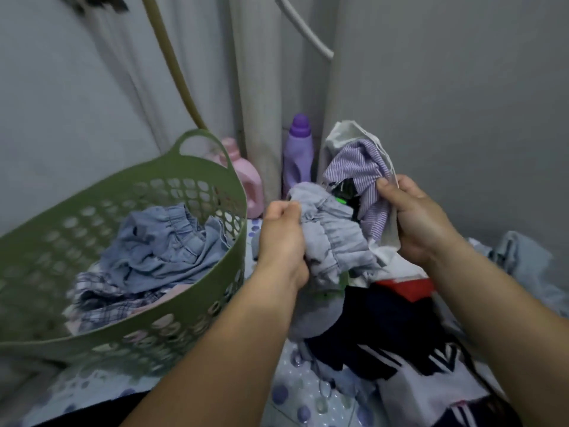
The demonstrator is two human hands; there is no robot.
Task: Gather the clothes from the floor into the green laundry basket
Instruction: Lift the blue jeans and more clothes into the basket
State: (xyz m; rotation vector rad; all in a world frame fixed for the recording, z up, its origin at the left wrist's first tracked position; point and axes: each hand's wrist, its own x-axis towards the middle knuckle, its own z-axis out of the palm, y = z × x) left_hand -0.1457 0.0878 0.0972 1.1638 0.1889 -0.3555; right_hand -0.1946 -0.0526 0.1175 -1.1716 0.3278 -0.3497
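Note:
The green laundry basket [212, 291] stands at the left with blue and checked clothes [160, 251] inside. To its right, I hold a bundle of clothes lifted above the floor. My left hand [281, 241] grips a pale blue gathered garment [332, 241]. My right hand [415, 220] grips a purple striped garment [357, 167] with white cloth around it. Dark navy clothes with white stripes and a red patch [385, 331] hang below the bundle down to the floor.
A pink detergent bottle [246, 180] and a purple one [297, 152] stand against the wall behind the basket. A light blue garment [523, 266] lies at the right. The floor mat [295, 392] has purple dots. Pipes and a hose run up the grey wall.

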